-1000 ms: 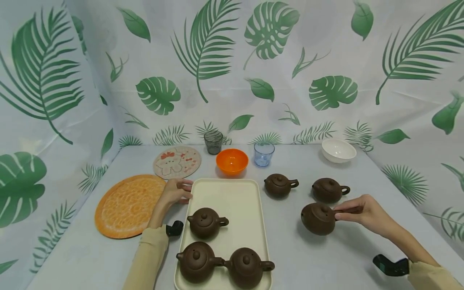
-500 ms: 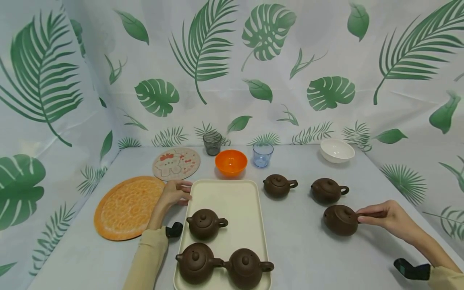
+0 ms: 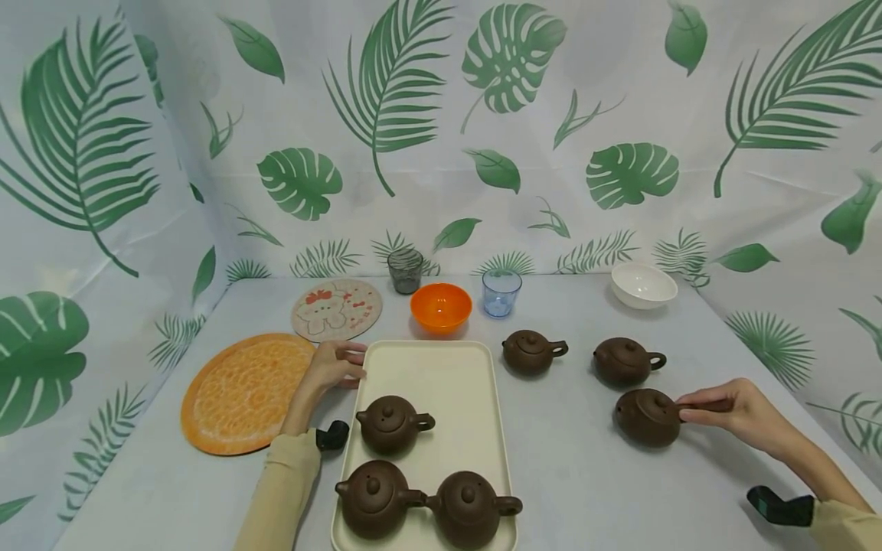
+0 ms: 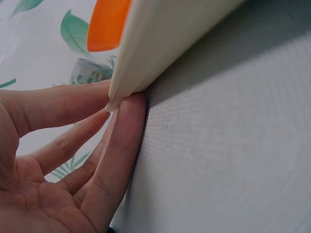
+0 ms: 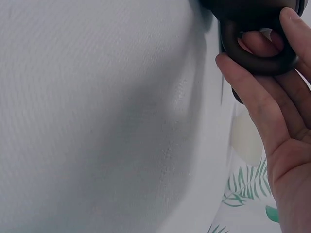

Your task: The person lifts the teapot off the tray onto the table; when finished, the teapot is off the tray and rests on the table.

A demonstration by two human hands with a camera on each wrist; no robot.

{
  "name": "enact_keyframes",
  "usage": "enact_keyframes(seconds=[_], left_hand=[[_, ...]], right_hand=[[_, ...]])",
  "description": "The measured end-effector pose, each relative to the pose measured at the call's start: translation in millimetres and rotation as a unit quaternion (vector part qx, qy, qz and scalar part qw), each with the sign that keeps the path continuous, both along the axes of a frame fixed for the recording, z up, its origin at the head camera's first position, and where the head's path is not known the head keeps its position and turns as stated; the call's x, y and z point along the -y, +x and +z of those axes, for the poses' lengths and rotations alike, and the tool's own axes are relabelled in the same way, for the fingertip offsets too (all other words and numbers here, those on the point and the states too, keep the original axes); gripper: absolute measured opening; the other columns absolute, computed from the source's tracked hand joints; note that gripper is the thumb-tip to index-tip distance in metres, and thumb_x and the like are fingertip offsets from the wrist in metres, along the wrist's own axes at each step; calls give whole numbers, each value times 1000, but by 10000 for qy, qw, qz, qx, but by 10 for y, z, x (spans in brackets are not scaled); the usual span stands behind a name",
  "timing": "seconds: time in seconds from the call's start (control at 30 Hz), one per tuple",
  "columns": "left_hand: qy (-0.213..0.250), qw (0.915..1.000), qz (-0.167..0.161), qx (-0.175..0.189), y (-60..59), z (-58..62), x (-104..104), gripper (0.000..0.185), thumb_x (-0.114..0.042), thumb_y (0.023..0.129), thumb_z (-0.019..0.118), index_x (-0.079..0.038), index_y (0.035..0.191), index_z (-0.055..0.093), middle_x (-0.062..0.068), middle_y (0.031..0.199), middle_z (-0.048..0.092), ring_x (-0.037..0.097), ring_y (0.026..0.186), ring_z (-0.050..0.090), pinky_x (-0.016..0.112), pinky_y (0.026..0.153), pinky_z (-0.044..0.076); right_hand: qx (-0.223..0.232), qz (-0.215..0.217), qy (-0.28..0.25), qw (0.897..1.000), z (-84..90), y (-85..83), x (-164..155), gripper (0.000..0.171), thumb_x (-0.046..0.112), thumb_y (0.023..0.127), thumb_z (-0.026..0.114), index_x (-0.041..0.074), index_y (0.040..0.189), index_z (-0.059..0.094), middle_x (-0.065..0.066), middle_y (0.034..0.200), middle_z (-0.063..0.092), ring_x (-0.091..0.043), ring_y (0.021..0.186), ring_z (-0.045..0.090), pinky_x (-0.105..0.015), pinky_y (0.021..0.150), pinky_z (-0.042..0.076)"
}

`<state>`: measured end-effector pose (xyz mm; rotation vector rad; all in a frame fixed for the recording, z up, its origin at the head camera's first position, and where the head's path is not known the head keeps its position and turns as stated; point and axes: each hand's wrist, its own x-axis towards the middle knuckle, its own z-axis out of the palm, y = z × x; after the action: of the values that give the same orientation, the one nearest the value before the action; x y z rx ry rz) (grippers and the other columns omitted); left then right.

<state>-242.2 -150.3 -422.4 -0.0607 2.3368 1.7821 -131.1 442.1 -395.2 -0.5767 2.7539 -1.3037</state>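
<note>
My right hand (image 3: 733, 413) pinches the loop handle of a dark brown clay teapot (image 3: 648, 418) on the right of the table; in the right wrist view thumb and fingers close round that handle (image 5: 262, 64). Whether its base touches the cloth I cannot tell. At the far left corner of a cream tray (image 3: 441, 367), my left hand (image 3: 334, 366) holds the rim between its fingertips, as the left wrist view also shows. On the tray stand three more teapots: one midway (image 3: 389, 425), two at the near end (image 3: 374, 497).
Two other teapots (image 3: 530, 353) (image 3: 625, 362) stand behind the held one. Along the back are a grey glass (image 3: 405, 272), an orange bowl (image 3: 441, 309), a blue glass (image 3: 501, 295) and a white bowl (image 3: 644, 287). Round mats (image 3: 251, 394) (image 3: 338, 308) lie left.
My right hand has carried the teapot to the right and slightly down, then stayed put over the last half second. The left hand and the tray have not moved.
</note>
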Motion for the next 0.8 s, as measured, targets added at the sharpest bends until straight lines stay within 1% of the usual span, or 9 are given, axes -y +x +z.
enact_keyframes(seconds=[0.17, 0.5, 0.6, 0.67, 0.8], left_hand=[[13, 10000, 7, 12, 0, -15, 6, 48, 14, 74, 68, 11, 121, 58, 24, 99, 66, 16, 70, 63, 33, 59, 59], [-28, 10000, 43, 40, 25, 19, -13, 48, 13, 75, 69, 10, 122, 58, 26, 102, 65, 17, 71, 63, 33, 60, 59], [-17, 10000, 16, 36, 27, 16, -15, 48, 13, 75, 68, 10, 122, 58, 26, 102, 65, 17, 72, 63, 32, 60, 59], [-25, 10000, 5, 27, 23, 10, -14, 48, 13, 75, 68, 10, 122, 58, 25, 102, 65, 17, 72, 63, 32, 61, 59], [-46, 10000, 55, 37, 12, 1, -11, 47, 13, 75, 68, 10, 121, 59, 24, 101, 65, 17, 73, 63, 32, 61, 59]], right_hand=[[39, -80, 125, 9999, -14, -32, -13, 13, -8, 83, 66, -8, 95, 73, 14, 90, 72, 0, 80, 67, -15, 64, 54], [-64, -439, 518, 9977, -4, 8, 27, 16, -1, 84, 69, -10, 97, 70, 19, 91, 70, 4, 79, 65, -16, 62, 53], [-120, -547, 564, 9968, 47, 21, 66, 18, 0, 85, 68, -10, 100, 69, 19, 92, 70, 3, 81, 66, -16, 64, 53], [-200, -612, 560, 9964, 114, 27, 125, 19, 2, 86, 67, -9, 102, 69, 18, 93, 70, 3, 82, 66, -16, 65, 53], [-399, -737, 450, 9955, 285, 10, 360, 20, 5, 88, 67, -7, 104, 69, 13, 93, 72, 4, 83, 66, -15, 65, 53]])
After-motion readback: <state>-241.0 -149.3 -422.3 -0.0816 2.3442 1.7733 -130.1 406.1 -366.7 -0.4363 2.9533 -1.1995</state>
